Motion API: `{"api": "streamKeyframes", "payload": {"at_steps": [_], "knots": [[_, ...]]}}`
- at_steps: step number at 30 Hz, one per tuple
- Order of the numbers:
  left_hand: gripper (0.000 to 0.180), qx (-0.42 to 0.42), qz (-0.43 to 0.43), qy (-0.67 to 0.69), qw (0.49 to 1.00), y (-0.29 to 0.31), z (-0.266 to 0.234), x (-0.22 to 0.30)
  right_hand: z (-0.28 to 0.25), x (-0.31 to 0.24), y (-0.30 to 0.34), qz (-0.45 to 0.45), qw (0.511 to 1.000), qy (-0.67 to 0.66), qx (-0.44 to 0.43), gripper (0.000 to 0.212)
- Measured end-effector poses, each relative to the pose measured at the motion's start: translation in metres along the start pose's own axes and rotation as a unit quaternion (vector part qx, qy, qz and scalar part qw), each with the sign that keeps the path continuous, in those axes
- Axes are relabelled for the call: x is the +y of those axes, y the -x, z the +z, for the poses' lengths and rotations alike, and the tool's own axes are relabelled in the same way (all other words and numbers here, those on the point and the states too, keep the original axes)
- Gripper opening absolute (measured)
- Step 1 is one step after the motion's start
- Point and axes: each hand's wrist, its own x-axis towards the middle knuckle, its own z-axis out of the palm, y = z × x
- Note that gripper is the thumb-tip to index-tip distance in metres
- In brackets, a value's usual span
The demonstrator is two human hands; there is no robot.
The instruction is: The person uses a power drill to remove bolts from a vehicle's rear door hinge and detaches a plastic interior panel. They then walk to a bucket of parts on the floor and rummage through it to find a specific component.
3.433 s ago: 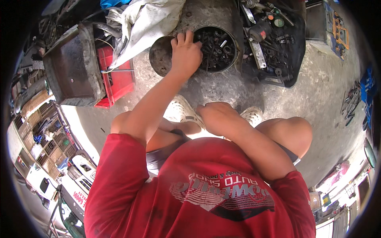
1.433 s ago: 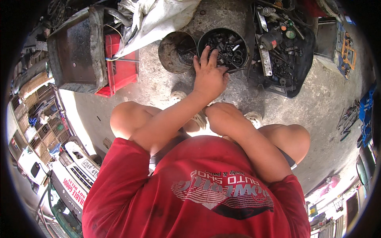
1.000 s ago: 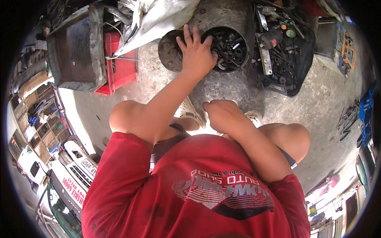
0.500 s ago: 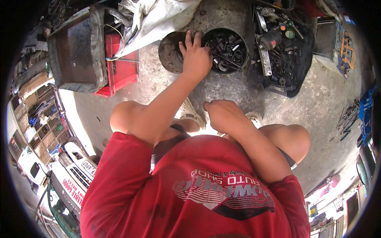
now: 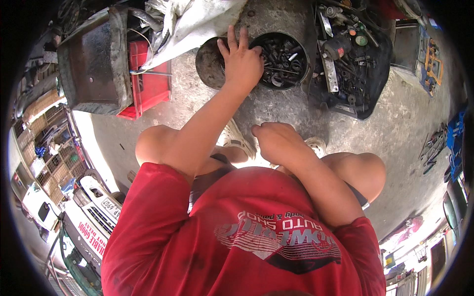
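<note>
My left hand (image 5: 243, 65) reaches forward with its fingers spread, over the near space between two round containers. To its right stands a dark round tub (image 5: 307, 74) filled with small dark metal parts (image 5: 282, 61), some of which look like sockets and bolts. My thumb side lies over the rim of the other round container (image 5: 207, 66), whose inside is mostly hidden by the hand. No object shows in the left hand. Close to my body, above my knees, my right hand (image 5: 279, 142) is curled into a closed grip; what it holds, if anything, is hidden.
A black tray (image 5: 363, 112) of greasy metal parts lies right of the tub. At the left are a red crate (image 5: 153, 93), a grimy dark bin (image 5: 94, 64) and a white sheet (image 5: 197, 29). Loose tools (image 5: 434, 148) lie on the concrete at the far right.
My left hand has shifted slightly forward, its fingers stretched farther out. Some parts in the tub appear to lie a little differently. My right hand has stayed in place.
</note>
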Motion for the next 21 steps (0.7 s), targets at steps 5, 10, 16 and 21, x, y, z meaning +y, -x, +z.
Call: {"api": "streamKeyframes", "payload": {"at_steps": [5,10,16,21], "knots": [[0.024,-0.043,-0.013,-0.049,0.998,-0.014,0.014,0.009,0.002,0.002,0.0,-0.003,1.0,-0.013,0.006,0.03],[0.022,-0.035,-0.034,-0.053,0.997,-0.019,0.025,0.012,-0.001,0.003,0.003,-0.006,1.0,-0.018,0.011,0.031],[0.023,-0.026,-0.038,-0.047,0.998,-0.02,0.031,0.011,0.002,0.007,0.002,-0.018,0.998,-0.037,0.037,0.026],[0.025,-0.01,-0.073,-0.055,0.996,-0.021,0.037,0.011,0.002,0.006,0.002,-0.018,0.999,-0.035,0.031,0.028]]}}
